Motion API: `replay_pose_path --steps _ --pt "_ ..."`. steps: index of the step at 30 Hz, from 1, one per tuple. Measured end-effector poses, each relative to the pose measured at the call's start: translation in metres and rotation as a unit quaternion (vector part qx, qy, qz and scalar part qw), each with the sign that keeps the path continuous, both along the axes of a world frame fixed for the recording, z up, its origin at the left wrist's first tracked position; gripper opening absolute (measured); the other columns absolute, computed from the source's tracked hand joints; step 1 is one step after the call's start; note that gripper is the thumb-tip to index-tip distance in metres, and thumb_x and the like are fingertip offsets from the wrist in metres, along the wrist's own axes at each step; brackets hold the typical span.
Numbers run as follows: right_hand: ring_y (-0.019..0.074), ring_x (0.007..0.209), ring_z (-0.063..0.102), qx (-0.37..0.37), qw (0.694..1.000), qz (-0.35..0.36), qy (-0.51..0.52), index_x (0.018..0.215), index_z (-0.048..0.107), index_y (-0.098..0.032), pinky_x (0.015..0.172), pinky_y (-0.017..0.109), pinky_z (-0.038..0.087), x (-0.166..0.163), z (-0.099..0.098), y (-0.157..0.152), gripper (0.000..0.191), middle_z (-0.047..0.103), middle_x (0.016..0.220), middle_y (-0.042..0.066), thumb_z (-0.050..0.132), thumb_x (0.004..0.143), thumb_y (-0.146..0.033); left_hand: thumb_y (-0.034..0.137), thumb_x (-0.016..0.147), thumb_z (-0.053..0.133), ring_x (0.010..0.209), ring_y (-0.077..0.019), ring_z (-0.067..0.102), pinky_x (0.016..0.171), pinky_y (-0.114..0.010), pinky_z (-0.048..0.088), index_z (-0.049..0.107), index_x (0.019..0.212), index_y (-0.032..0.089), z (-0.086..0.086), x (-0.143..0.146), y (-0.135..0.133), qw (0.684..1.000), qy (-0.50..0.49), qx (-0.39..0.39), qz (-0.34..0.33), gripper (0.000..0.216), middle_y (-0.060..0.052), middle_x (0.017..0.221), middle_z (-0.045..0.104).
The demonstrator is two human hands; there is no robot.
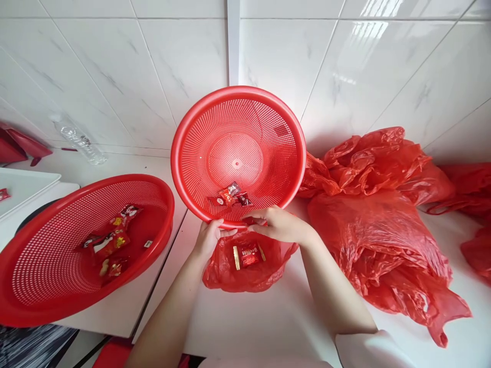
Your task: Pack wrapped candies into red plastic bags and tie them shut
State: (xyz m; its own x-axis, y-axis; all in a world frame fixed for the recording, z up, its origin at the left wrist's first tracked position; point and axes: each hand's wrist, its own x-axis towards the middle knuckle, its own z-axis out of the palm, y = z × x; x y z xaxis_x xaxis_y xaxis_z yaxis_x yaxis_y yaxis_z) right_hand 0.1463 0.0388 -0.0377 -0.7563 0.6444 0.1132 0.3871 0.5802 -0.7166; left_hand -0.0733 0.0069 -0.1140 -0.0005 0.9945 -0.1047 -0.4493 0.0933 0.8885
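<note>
A red mesh basket (236, 158) is tilted towards me, with a few wrapped candies (230, 194) near its lower rim. At that rim my left hand (210, 236) is closed, thumb on the edge and a finger below it. My right hand (278, 224) bends over the rim just to the right, its fingers around a small dark red wrapped candy (255, 221), partly hidden. Directly beneath both hands sits an open red plastic bag (245, 281). In it lies a red packet (248, 255) with gold ends.
Another red basket (153, 266) on the left holds several wrapped snacks (109, 243). Full red plastic bags (379, 240) crowd the right side. A clear bottle (82, 143) lies by the tiled wall (115, 76), near a white tray (30, 179).
</note>
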Motion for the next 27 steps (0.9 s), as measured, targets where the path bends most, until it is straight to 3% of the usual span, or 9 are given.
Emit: replay_pose_path --steps 2,4,7,10,13,17,23,25,27 --pt "0.0164 0.082 0.068 -0.025 1.000 0.013 0.009 0.112 0.067 -0.023 0.077 0.028 0.051 0.000 0.000 0.002 0.026 0.073 0.094 0.002 0.053 0.092 -0.033 0.023 0.079 0.061 0.102 -0.0287 0.066 0.078 -0.044 0.060 0.060 0.109 0.015 -0.001 0.002 -0.001 1.000 0.010 -0.003 -0.003 0.031 -0.011 0.113 0.068" --pt "0.0179 0.089 0.067 -0.003 0.999 -0.031 0.022 0.111 0.066 -0.022 0.083 0.031 0.051 -0.003 -0.009 0.007 0.028 0.072 0.098 0.003 0.049 0.095 -0.038 0.023 0.078 0.063 0.102 -0.0286 0.066 0.077 -0.042 0.060 0.058 0.113 0.015 -0.001 0.004 -0.003 1.000 0.021 -0.007 0.001 0.036 -0.011 0.114 0.068" --pt "0.0228 0.120 0.055 0.083 0.985 -0.147 0.024 0.127 0.057 -0.020 0.102 0.040 0.042 -0.011 -0.032 0.019 0.037 0.060 0.129 0.010 0.048 0.095 -0.037 0.022 0.077 0.064 0.104 -0.0281 0.065 0.076 -0.042 0.061 0.057 0.118 0.017 0.000 0.009 -0.006 1.000 0.026 -0.007 -0.006 0.041 -0.009 0.115 0.067" --pt "0.0288 0.134 0.040 0.100 0.981 -0.165 -0.029 0.139 0.045 -0.016 0.108 0.048 0.034 -0.017 -0.051 0.026 0.054 0.042 0.146 0.017 0.053 0.091 -0.041 0.022 0.078 0.063 0.102 -0.0282 0.066 0.076 -0.044 0.061 0.058 0.113 0.015 0.000 0.011 -0.007 1.000 0.027 0.002 -0.015 0.036 -0.010 0.115 0.067" --pt "0.0259 0.115 0.057 0.070 0.991 -0.102 -0.045 0.132 0.052 -0.015 0.098 0.041 0.043 -0.015 -0.051 0.025 0.045 0.059 0.127 0.016 0.055 0.091 -0.033 0.022 0.079 0.063 0.101 -0.0282 0.066 0.077 -0.044 0.061 0.058 0.110 0.015 0.002 0.010 -0.006 1.000 0.026 0.002 -0.010 0.033 -0.009 0.113 0.067" --pt "0.0179 0.087 0.066 0.035 0.996 -0.076 -0.020 0.115 0.063 -0.021 0.082 0.031 0.048 -0.006 -0.029 0.015 0.028 0.070 0.101 0.005 0.054 0.089 -0.020 0.022 0.077 0.063 0.100 -0.0281 0.066 0.077 -0.044 0.060 0.059 0.106 0.015 0.005 0.005 -0.003 1.000 0.009 -0.002 0.003 0.030 -0.008 0.107 0.069" --pt "0.0135 0.068 0.063 -0.021 1.000 -0.016 0.003 0.096 0.068 -0.021 0.067 0.026 0.047 0.002 0.003 -0.003 0.025 0.070 0.080 0.001 0.049 0.094 -0.037 0.022 0.079 0.060 0.103 -0.0289 0.066 0.078 -0.042 0.059 0.058 0.110 0.015 0.005 0.006 -0.003 1.000 0.004 0.000 -0.002 0.032 -0.011 0.111 0.069" --pt "0.0137 0.067 0.062 -0.017 1.000 -0.022 0.005 0.094 0.068 -0.020 0.066 0.026 0.047 0.000 0.003 -0.003 0.032 0.069 0.077 0.001 0.045 0.096 -0.042 0.023 0.080 0.059 0.104 -0.0292 0.065 0.077 -0.041 0.059 0.058 0.111 0.014 0.005 0.007 -0.004 1.000 0.003 0.001 -0.009 0.032 -0.012 0.113 0.068" --pt "0.0163 0.077 0.065 0.024 0.997 -0.073 0.015 0.100 0.067 -0.019 0.074 0.029 0.049 -0.004 -0.005 0.002 0.032 0.070 0.087 0.003 0.044 0.096 -0.042 0.022 0.079 0.060 0.103 -0.0289 0.065 0.075 -0.040 0.059 0.057 0.113 0.014 0.005 0.008 -0.005 1.000 0.005 -0.004 -0.013 0.034 -0.012 0.115 0.067"
